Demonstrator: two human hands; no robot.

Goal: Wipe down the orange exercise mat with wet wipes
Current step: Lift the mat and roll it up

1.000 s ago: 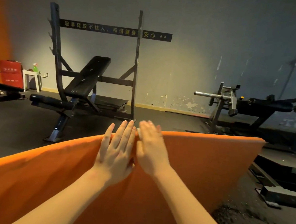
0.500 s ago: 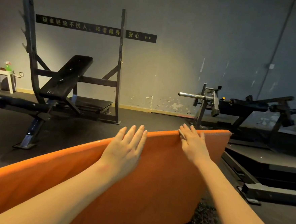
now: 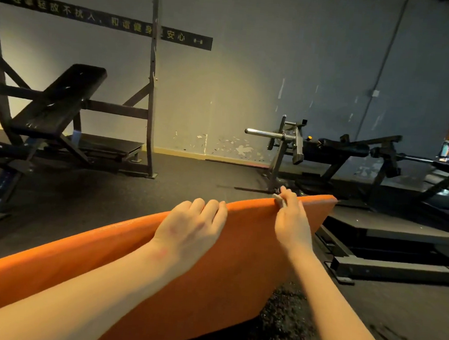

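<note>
Head view: two bare forearms reach forward. The left hand (image 3: 190, 223) has its fingers curled over the top edge of the orange exercise mat (image 3: 209, 288), about mid-length. The right hand (image 3: 291, 219) grips the same top edge near the mat's far right corner, fingers hooked over it. A small pale bit shows at its fingertips; can't tell what it is. The hands are apart, each clamped on the mat. The mat stands up on its long edge on the dark rubber floor (image 3: 191, 178), bowed, running from lower left to the right corner. Beyond it on the left is a black incline bench (image 3: 58, 99) in a rack. On the right is a black weight machine (image 3: 325, 150) with a chrome bar (image 3: 263, 132). The grey wall (image 3: 251, 78) behind carries a black sign strip (image 3: 103, 19) with Chinese text.
</note>
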